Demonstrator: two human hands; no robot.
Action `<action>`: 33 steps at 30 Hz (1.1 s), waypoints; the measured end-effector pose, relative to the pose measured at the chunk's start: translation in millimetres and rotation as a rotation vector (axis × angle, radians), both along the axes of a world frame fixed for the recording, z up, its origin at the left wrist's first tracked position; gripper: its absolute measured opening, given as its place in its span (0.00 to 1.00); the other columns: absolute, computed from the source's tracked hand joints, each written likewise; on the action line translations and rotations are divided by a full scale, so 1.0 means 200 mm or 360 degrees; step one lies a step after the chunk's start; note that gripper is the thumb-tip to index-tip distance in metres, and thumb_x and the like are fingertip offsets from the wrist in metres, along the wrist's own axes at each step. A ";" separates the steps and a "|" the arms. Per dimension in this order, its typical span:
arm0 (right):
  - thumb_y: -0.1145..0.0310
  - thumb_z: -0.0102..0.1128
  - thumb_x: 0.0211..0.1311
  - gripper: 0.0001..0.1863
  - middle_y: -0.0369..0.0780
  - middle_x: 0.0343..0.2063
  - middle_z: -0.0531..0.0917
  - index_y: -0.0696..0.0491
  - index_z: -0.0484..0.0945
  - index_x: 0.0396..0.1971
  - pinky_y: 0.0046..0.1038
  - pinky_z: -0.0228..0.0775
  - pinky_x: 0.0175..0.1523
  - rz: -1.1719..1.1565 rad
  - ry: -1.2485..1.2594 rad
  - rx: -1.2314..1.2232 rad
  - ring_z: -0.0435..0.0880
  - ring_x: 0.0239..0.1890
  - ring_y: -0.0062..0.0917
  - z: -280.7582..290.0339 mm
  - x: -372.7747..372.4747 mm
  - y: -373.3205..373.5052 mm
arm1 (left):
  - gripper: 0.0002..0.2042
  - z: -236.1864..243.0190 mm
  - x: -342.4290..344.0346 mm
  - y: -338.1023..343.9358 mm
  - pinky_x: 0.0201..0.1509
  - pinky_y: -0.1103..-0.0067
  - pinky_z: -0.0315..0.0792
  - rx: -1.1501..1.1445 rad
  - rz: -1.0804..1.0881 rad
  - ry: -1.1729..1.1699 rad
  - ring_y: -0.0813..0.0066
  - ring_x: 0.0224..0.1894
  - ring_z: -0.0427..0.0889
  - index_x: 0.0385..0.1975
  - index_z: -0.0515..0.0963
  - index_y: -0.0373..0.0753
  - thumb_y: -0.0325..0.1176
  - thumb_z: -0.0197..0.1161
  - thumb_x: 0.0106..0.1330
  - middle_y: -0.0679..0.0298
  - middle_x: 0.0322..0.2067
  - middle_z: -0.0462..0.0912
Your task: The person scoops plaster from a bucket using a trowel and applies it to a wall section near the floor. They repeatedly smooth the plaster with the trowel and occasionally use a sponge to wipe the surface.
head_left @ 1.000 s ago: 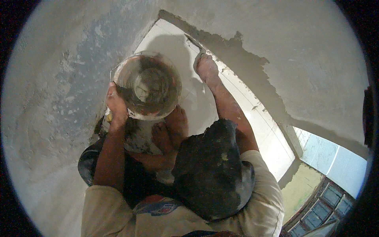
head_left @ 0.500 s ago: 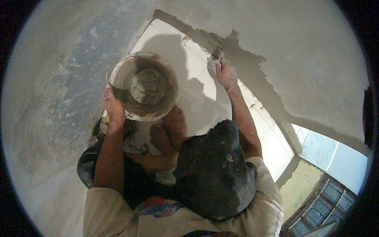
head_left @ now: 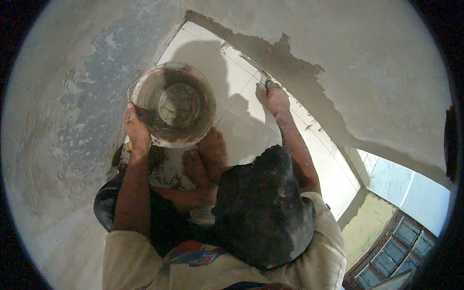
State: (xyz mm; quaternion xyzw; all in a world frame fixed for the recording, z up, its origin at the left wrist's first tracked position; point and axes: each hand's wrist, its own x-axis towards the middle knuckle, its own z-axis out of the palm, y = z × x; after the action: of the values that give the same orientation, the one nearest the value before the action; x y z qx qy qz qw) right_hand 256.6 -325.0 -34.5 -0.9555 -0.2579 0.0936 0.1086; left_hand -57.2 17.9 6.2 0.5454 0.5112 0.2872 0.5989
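A mortar-smeared bucket (head_left: 205,112) stands in front of my bare feet, with some wet grey mortar (head_left: 178,104) at its bottom. My left hand (head_left: 137,126) grips the bucket's left rim, the thumb or a finger along the outside. To the right, my right hand (head_left: 276,100) is closed around a small trowel (head_left: 264,77). Only a little of the trowel shows past the fingers, close to the foot of the wall. Along that wall's base runs a darker, damp-looking mortar band (head_left: 299,79).
White floor tiles (head_left: 241,113) lie between the bucket and the right wall (head_left: 367,87). A grey rough wall (head_left: 96,92) rises on the left, meeting the other in a far corner. At lower right are pale blue tiles (head_left: 403,186) and a barred window (head_left: 394,253).
My right hand has drawn the trowel back slightly toward me, off the damp mortar band to over the tile edge. My left hand stays on the bucket.
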 end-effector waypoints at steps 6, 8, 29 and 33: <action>0.51 0.51 0.75 0.22 0.54 0.46 0.86 0.54 0.79 0.52 0.50 0.79 0.52 -0.0091 0.0153 -0.0260 0.87 0.47 0.51 0.03 0.09 0.03 | 0.27 0.24 0.08 -0.10 0.62 0.71 0.71 -0.0088 0.0085 0.0228 0.66 0.52 0.78 0.57 0.79 0.27 0.50 0.47 0.83 0.56 0.51 0.82; 0.50 0.51 0.77 0.21 0.54 0.45 0.85 0.53 0.80 0.49 0.51 0.79 0.51 -0.0082 0.0136 -0.0238 0.86 0.47 0.53 0.09 0.11 0.00 | 0.27 0.21 0.06 -0.08 0.61 0.71 0.71 -0.0082 0.0060 0.0132 0.67 0.51 0.78 0.57 0.79 0.27 0.50 0.47 0.83 0.57 0.50 0.83; 0.67 0.65 0.63 0.12 0.45 0.39 0.84 0.50 0.79 0.45 0.43 0.77 0.51 0.0765 -0.0191 -0.0023 0.84 0.46 0.45 0.74 -0.49 0.18 | 0.30 0.36 0.28 -0.22 0.65 0.71 0.70 0.0282 -0.0440 0.0043 0.68 0.55 0.80 0.59 0.80 0.29 0.56 0.54 0.80 0.57 0.51 0.87; 0.70 0.64 0.60 0.11 0.41 0.40 0.86 0.49 0.83 0.44 0.41 0.76 0.53 0.0968 -0.0102 -0.0333 0.84 0.47 0.37 0.65 -0.55 0.30 | 0.31 0.38 0.28 -0.24 0.60 0.73 0.73 0.0322 -0.0583 -0.0047 0.71 0.49 0.80 0.55 0.81 0.28 0.57 0.54 0.80 0.61 0.46 0.87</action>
State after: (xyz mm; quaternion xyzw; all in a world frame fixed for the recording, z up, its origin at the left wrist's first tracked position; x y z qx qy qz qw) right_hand 146.8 -264.2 95.1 -0.8431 -0.5238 0.1175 -0.0312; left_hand -1.7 -31.0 81.5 0.6823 0.3632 0.2312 0.5908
